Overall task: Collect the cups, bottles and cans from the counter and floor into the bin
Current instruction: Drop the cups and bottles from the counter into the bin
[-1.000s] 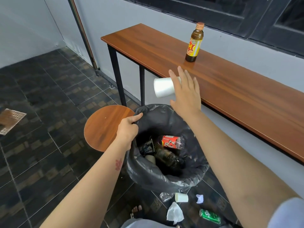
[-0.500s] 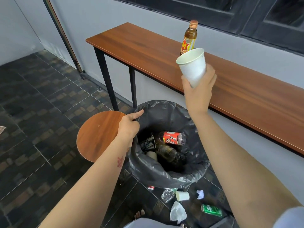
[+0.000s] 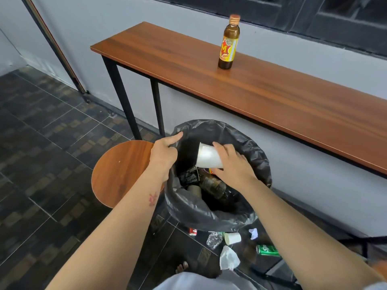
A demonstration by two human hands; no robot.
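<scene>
R hand (image 3: 232, 164) has its grip wrapped round a white paper cup (image 3: 208, 156), cup tipped on its side w/ the mouth pointing left, held right over the open bin (image 3: 249, 214). Fingers on top, thumb under it. L hand (image 3: 163, 152) is pinching the black bin liner (image 3: 188, 204) at the left rim, index finger stretched along the edge, so grip's closed on the plastic.

Inside the bin: a dark plastic bottle (image 3: 213, 185), a crumpled black wrapper (image 3: 189, 176), and a bit of red label peeking out under the cup, can't tell what that one is.

On the worktop (image 3: 272, 97) there's one brown glass bottle w/ yellow label (image 3: 228, 42) standing upright, well apart from the hands.

Floor stuff just beside the bin, near side: small paper cup on its side (image 3: 232, 238), crushed clear bottle (image 3: 214, 240), green can (image 3: 268, 250) lying down, small red can (image 3: 192, 231), white tissue (image 3: 228, 258) and a paper scrap (image 3: 253, 233). Round wooden stool (image 3: 121, 172) sits touching the bin's left side.
</scene>
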